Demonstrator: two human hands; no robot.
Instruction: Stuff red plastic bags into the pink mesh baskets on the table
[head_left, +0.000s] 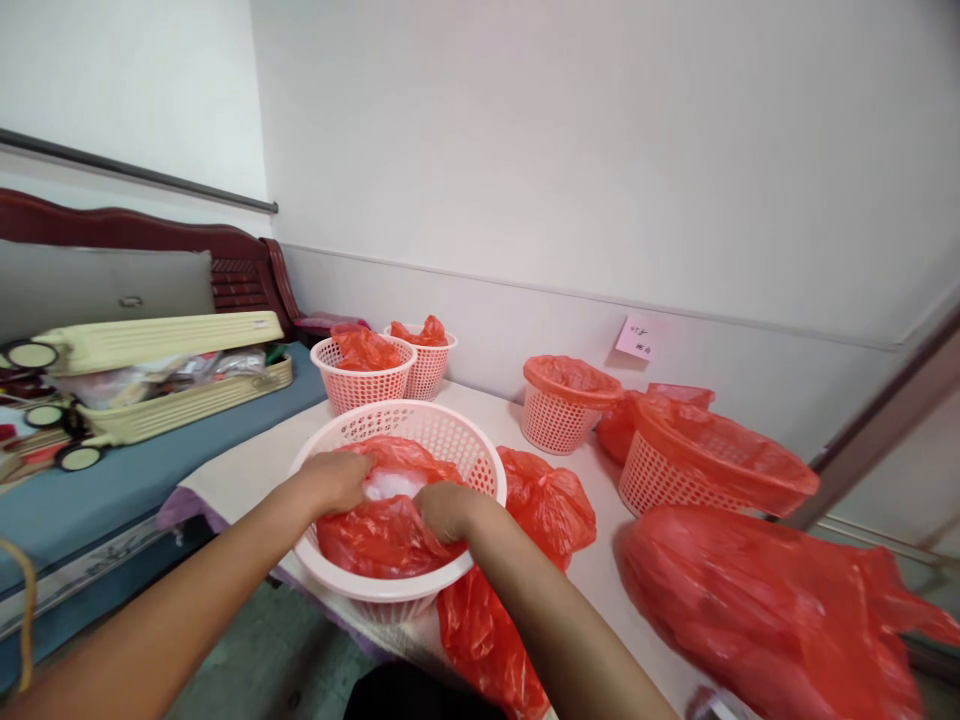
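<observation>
A large pink perforated basket (420, 425) stands at the table's near edge with a red plastic bag (379, 535) inside it. Both my hands are down in the basket. My left hand (335, 480) is closed on the bag's upper left part. My right hand (448, 510) is closed on the bag's right side, fingers tucked into the plastic. Something white (391, 484) shows between the hands, under the bag. Another red bag (544, 505) lies against the basket's right side and hangs over the table edge.
Two small pink baskets (365, 372) with red bags stand at the back left. Two bag-lined baskets (564, 405) (705, 462) sit at the back right. A loose red bag (765, 610) lies near right. A bed with an open suitcase (161, 375) is at left.
</observation>
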